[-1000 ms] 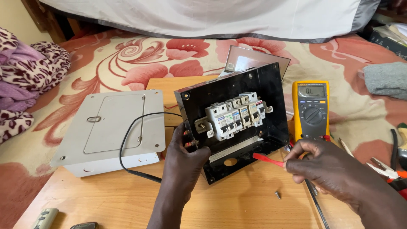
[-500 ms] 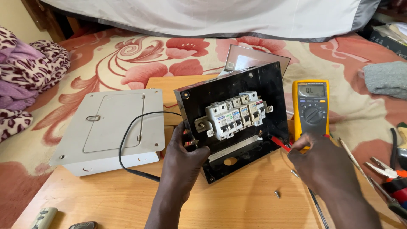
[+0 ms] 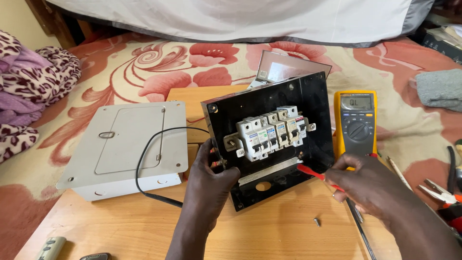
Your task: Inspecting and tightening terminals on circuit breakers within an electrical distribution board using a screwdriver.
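A black panel (image 3: 308, 98) carrying a row of white circuit breakers (image 3: 272, 132) stands tilted on the wooden table (image 3: 269, 236). My left hand (image 3: 209, 180) grips its lower left edge, where a black lead (image 3: 144, 163) ends. My right hand (image 3: 368, 185) holds a red probe (image 3: 310, 172) with its tip touching the panel's lower right, near the metal rail (image 3: 274, 171). A yellow multimeter (image 3: 355, 123) lies just right of the panel.
A grey metal enclosure cover (image 3: 127, 144) lies left of the panel. A small screw (image 3: 316, 222) rests on the table by my right hand. Pliers (image 3: 440, 192) lie at the right edge. A floral bedspread (image 3: 144, 72) and patterned cloth (image 3: 29, 86) lie behind.
My right hand drew back right with the red probe, then came back left; its tip now touches the panel's lower right. My left hand and the panel stay still.
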